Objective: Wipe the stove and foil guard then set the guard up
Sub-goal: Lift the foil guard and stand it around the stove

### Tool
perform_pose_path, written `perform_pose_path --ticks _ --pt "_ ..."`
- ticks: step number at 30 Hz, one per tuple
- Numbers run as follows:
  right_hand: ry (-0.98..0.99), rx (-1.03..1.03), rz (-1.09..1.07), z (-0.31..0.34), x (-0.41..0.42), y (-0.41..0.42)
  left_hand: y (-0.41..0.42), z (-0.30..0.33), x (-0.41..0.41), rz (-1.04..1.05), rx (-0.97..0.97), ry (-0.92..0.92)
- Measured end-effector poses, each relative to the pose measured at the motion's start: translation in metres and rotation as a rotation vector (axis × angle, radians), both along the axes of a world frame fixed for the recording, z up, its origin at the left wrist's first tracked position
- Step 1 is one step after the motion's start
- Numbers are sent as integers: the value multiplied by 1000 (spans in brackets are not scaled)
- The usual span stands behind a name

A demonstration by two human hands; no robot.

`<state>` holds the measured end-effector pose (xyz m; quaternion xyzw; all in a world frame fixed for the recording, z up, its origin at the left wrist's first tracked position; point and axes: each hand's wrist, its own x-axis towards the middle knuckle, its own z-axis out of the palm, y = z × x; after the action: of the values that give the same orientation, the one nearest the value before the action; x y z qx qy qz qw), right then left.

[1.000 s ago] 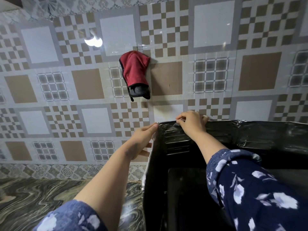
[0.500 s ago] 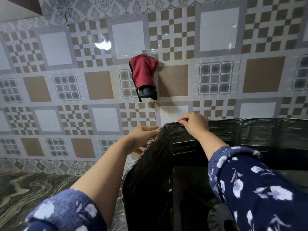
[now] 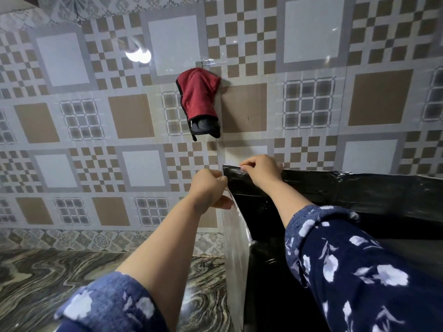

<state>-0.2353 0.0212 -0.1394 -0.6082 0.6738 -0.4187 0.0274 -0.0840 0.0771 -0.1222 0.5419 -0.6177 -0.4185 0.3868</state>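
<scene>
Foil guard (image 3: 359, 188) corner between both pinching hands

My dark marbled stone countertop (image 3: 60, 279), swirled in grey and cream, runs up to the patterned tile wall. On it, at my right, stands the upright folding foil guard (image 3: 236, 255), silvery outside and dark within.
</scene>
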Motion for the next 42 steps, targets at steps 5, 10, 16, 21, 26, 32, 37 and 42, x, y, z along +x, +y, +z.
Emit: perform_pose_path --ticks 5,10,16,21,26,32,37,42 --pt "49 45 2 -6 3 -3 2 -18 -1 -8 26 121" --pt "179 46 -11 -8 -5 -2 0 -9 10 -16 -61 -46" --pt "314 34 28 -7 -11 1 6 7 20 -85 -22 -193" --pt "353 21 21 -13 -8 0 7 8 22 -93 -2 -193" --pt "303 -9 15 -9 -7 2 8 7 22 -79 -15 -139" --pt "188 32 -34 2 -14 6 13 13 11 -83 -9 -108" --pt "199 31 -43 2 -19 16 22 7 5 -107 -10 -68" --pt "257 34 -55 5 -17 29 25 1 5 -83 -26 -115"
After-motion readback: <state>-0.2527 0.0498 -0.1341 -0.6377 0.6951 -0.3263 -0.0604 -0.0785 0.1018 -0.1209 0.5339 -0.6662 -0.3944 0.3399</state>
